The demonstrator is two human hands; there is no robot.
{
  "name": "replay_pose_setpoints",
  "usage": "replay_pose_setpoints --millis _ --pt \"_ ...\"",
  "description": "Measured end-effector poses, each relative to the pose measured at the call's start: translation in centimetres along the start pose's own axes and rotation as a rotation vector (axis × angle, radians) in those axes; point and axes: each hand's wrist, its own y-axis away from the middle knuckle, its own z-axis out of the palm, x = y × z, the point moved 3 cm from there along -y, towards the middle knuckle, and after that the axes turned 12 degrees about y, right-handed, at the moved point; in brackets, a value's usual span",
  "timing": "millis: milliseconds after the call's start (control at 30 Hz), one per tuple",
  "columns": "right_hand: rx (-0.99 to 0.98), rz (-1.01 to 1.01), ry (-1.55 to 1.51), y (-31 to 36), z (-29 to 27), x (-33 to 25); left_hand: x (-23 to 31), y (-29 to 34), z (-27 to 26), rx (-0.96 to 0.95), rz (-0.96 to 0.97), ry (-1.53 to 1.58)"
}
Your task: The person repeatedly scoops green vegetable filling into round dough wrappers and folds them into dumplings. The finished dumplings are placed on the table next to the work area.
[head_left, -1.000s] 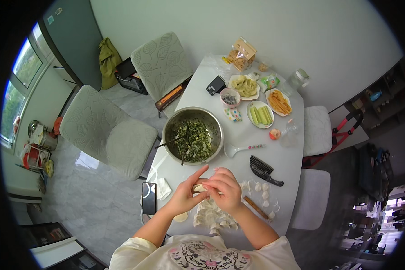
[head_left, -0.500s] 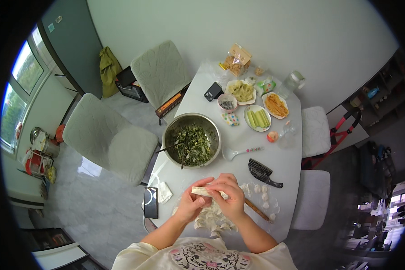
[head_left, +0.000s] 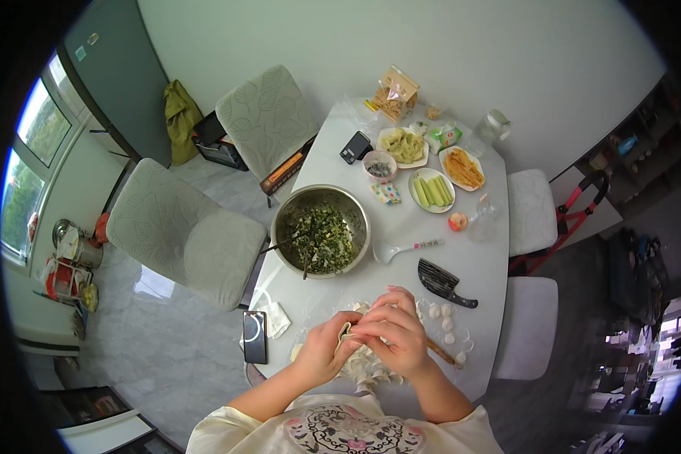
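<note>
Between my left hand [head_left: 325, 349] and my right hand [head_left: 393, 333] is a dumpling [head_left: 346, 333], its folded wrapper showing a bit of dark green filling. Fingers of both hands are closed on its edges. Below them, partly hidden by my hands, lie several pale dumplings [head_left: 365, 373] on the table. Just beyond my hands stands a large steel bowl [head_left: 278, 244] of chopped green filling [head_left: 321, 238], with dark sticks leaning in it. A wooden rolling pin [head_left: 440, 352] lies right of my right hand, beside small dough balls [head_left: 447, 324].
A black cleaver [head_left: 439, 280] and white ladle [head_left: 386, 253] lie beyond my right hand. Plates of cucumber [head_left: 433, 191] and orange food [head_left: 462, 168] stand farther back, near an apple [head_left: 458, 222]. A phone [head_left: 255, 337] rests at the left table edge. Grey chairs [head_left: 181, 234] surround the white table [head_left: 473, 303].
The dumpling wrapper, earlier a flat pale strip held up across my fingers, is now turned and pinched lower between both hands. My hands have come slightly down; the view has shifted a little.
</note>
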Motion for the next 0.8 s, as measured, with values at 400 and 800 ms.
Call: replay_pose_setpoints --millis 400,800 --pt "0.032 0.096 -0.350 0.0 0.6 0.6 0.0 -0.2 0.1 0.033 0.262 -0.233" --pt "-0.128 0.592 -0.819 4.3 4.2 -0.4 0.3 -1.5 2.1 0.309 0.455 -0.102"
